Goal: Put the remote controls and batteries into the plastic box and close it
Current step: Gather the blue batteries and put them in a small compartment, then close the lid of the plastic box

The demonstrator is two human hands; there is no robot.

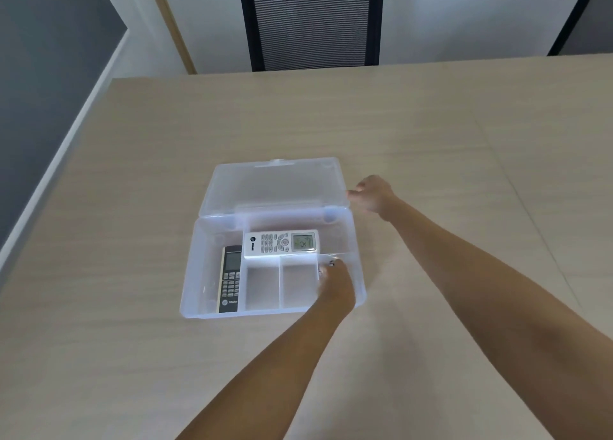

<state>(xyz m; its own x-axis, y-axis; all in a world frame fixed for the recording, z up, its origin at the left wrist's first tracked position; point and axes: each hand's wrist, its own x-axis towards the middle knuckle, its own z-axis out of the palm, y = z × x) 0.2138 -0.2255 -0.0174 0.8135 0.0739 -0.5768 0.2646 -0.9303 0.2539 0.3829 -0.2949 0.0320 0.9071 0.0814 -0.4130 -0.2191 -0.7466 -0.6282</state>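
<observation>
Left grip (pixel 335 283) curled down into the near right compartment of the clear plastic box (pixel 192 274), fingers bunched around something small and dark at the fingertips, too blurred to name; whether held or just let go, cannot tell. Right grip (pixel 371 194) loosely curled beside the right edge of the raised lid (pixel 275 184), thumb and fingers touching or just short of the lid's corner, so open or closed on it cannot be told. Inside the box, white remote (pixel 281 243) lying crosswise along the far compartment, screen toward the right. Black remote (pixel 230 279) lying lengthwise in the left compartment, screen at the far end, its top just beside the white one's left end. Two middle near compartments showing bare plastic floor. Lid tilted back from the far hinge, box not yet closed. Box sitting near the middle of a pale wood-grain desk (pixel 464 141). Beyond the desk's far edge, a black mesh-backed chair (pixel 311 22) against a white wall.
</observation>
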